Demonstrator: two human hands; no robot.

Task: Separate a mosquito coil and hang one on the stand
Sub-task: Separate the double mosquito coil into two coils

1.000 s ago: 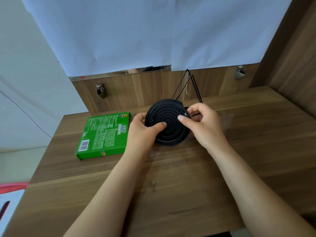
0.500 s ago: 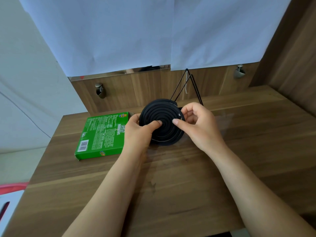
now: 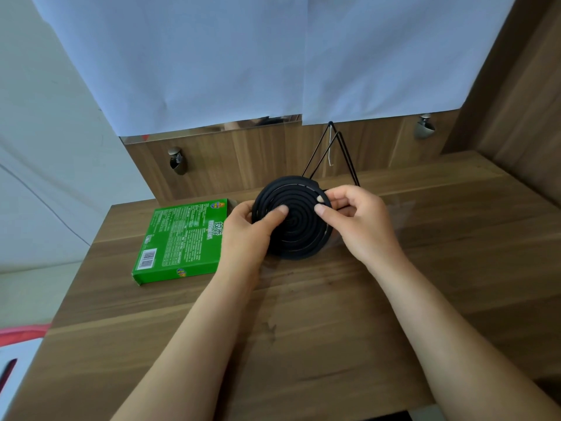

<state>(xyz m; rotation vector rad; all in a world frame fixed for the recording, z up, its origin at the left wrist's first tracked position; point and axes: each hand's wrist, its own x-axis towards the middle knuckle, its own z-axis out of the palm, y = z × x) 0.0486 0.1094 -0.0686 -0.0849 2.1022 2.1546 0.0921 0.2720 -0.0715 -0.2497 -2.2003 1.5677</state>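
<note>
The coil [image 3: 296,238] is held up just in front of the stand [image 3: 334,147], with its flat face toward the person and its top rim crossing the stand's lower legs in view. The left hand [image 3: 243,235] grips its left side, the thumb pressing the face near the centre and the other fingers hidden behind. The right hand [image 3: 361,223], the one closer to the stand, pinches the right rim between thumb and forefinger. A thin gap shows along the upper-right turns, so the nested pair seems to be starting to part there, though separation is not yet done. Being a round disc, the coil has no long axis. Its centre lies under the left thumb, and the loosening outer turns lie at the right fingertips. A box [image 3: 182,238] lies left of the stand on the table [image 3: 303,329].
</note>
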